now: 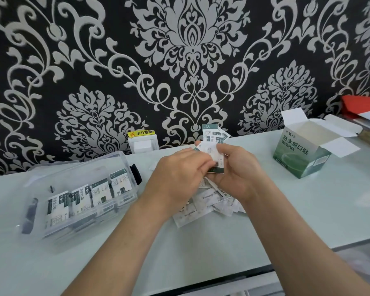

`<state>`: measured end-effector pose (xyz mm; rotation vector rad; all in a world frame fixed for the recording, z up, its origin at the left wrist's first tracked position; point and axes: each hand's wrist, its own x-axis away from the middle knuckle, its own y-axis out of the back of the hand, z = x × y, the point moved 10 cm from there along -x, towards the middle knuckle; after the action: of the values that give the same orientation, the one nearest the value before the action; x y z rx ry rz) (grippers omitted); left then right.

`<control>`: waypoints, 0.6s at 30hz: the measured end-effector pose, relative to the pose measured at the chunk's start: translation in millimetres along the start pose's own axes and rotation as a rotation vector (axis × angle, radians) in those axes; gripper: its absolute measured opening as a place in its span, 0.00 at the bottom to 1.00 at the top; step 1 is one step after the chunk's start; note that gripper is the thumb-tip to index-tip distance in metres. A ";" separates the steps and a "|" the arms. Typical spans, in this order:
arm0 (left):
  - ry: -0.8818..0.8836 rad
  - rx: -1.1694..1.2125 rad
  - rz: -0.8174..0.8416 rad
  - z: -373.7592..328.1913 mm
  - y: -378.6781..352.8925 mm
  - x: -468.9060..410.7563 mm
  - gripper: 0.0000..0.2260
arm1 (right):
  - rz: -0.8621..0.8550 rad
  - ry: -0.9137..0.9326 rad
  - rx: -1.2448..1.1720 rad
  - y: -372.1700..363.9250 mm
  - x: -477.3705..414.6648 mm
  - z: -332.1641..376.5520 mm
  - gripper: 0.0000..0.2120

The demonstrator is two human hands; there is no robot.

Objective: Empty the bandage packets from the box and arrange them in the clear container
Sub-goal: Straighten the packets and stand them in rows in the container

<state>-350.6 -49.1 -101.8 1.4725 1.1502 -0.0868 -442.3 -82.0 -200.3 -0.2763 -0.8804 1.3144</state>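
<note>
My right hand grips a fanned stack of green-and-white bandage packets above the table's middle. Fingers of my left hand pinch the lower part of that stack. Under both hands lies a loose pile of white packets on the table. The clear container stands at the left with several packets set upright in a row inside. At the right stands the green bandage box, its top flaps open.
A pale glass tabletop runs against a black patterned wall. A white wall socket with a yellow warning label sits behind the hands. Red and white items lie at the far right. The table's front edge cuts across at the lower right.
</note>
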 end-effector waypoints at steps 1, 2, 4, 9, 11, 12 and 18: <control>0.014 0.020 -0.055 -0.6 9.5 -1.0 0.12 | -0.003 0.012 0.004 0.3 0.6 1.8 0.14; 0.043 0.055 -0.121 0.4 21.3 -2.5 0.10 | -0.012 0.028 0.027 1.1 0.7 4.0 0.12; 0.176 0.171 -0.247 13.1 41.8 -3.9 0.08 | -0.033 0.060 0.133 2.6 1.2 9.4 0.11; 0.424 0.140 -0.222 47.6 31.8 -0.6 0.07 | 0.189 0.026 0.326 -27.5 12.7 -1.2 0.15; 0.385 -0.024 -0.233 46.2 27.2 -1.5 0.07 | 0.270 0.022 0.326 -38.4 18.9 -6.2 0.15; 0.385 -0.074 -0.247 45.6 26.0 -2.0 0.07 | 0.301 0.032 0.335 -42.3 21.2 -6.7 0.14; 0.610 0.449 -0.211 64.5 7.1 -2.0 0.17 | 0.400 0.012 0.489 -43.8 27.6 -6.6 0.08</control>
<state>-312.0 -99.8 -114.3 1.8304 1.8713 -0.0412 -406.3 -66.9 -165.7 -0.0740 -0.4800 1.8504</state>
